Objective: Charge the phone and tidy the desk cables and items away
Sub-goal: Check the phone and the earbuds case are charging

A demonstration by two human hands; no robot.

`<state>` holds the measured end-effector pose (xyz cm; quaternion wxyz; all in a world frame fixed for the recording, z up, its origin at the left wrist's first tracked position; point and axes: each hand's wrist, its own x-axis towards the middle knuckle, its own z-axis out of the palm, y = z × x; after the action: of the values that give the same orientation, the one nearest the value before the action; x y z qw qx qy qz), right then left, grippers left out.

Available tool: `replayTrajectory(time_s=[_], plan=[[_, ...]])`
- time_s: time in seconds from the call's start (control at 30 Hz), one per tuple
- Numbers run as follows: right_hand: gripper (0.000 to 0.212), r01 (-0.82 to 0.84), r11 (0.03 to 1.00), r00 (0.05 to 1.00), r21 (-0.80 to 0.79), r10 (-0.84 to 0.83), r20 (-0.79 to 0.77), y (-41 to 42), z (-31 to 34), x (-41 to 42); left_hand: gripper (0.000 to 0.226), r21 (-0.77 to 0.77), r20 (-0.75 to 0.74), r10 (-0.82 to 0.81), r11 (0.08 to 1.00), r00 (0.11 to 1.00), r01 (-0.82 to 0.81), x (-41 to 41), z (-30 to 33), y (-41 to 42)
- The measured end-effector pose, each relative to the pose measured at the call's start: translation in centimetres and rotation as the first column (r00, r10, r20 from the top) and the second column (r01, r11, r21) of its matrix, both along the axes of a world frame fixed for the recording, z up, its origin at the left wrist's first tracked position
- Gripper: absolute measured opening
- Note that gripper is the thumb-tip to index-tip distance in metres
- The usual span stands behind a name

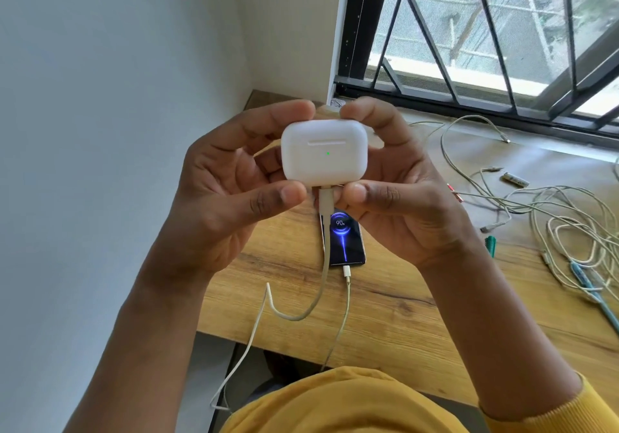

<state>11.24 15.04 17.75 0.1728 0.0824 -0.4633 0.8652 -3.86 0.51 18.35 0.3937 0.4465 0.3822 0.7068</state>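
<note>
phone (346, 241): lying flat on the wooden desk (385, 325), screen up and lit, showing a blue charging animation with "90" on it. Partly hidden behind the hands from this angle.
phone cable (342, 318): white plug sits in the phone's near end, and the cord runs toward the desk's front edge and drops over it.
earbud case (324, 152): white, lid closed, held up in the air above the phone, tiny green light glowing on the front.
case cable (323, 285): pale plug pushed into the bottom of the case, cord hangs down in a loop over the desk, then goes off the front edge.
left hand (231, 184): fingers curled round the case, thumb under its lower left corner, index finger over the top.
right hand (398, 191): also grasping it, thumb pressed right beside the plug at the bottom, index finger curled on the top right corner.
cable pile (566, 224): messy tangle of whitish cords spread over the right side of the desk, well apart from the phone.
pens (593, 291): a couple of blue ones lying in the tangle near the right edge.
green thing (491, 245): small, just left of the pile, can't tell what it is.
window (485, 30): black metal bars, along the far side of the desk.
sleeve (552, 409): mustard yellow, on the right arm.
</note>
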Motion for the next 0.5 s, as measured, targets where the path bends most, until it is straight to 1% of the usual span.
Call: replayTrajectory(time_s=[0.5], plan=[[0.056,-0.005,1.0,1.0,0.001,0.005,0.013,0.2,-0.4,-1.2,0.055,-0.01,0.007,-0.005,1.0,1.0,0.005,-1.3,-0.6,0.0]])
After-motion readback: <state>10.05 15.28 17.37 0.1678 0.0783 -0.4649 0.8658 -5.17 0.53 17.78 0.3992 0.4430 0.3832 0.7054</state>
